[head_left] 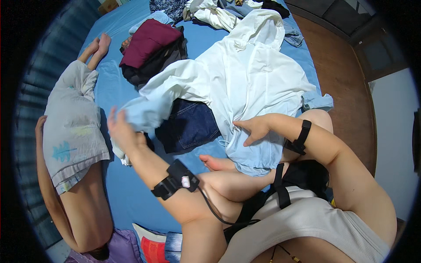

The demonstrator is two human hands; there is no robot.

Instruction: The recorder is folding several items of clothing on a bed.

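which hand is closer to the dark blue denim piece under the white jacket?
Left, narrowly. The left hand grips the white hooded jacket's sleeve just left of the denim piece. The right hand presses flat on the jacket body, to the denim's right.

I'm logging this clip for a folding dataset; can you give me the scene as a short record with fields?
Surface: bed with blue sheet
Main garment: white hooded jacket, spread out
Left hand: gripping the jacket's sleeve
Right hand: pressed flat on the jacket's lower front
Under jacket: dark denim piece
Nearby: maroon and dark clothes pile; another person lying alongside
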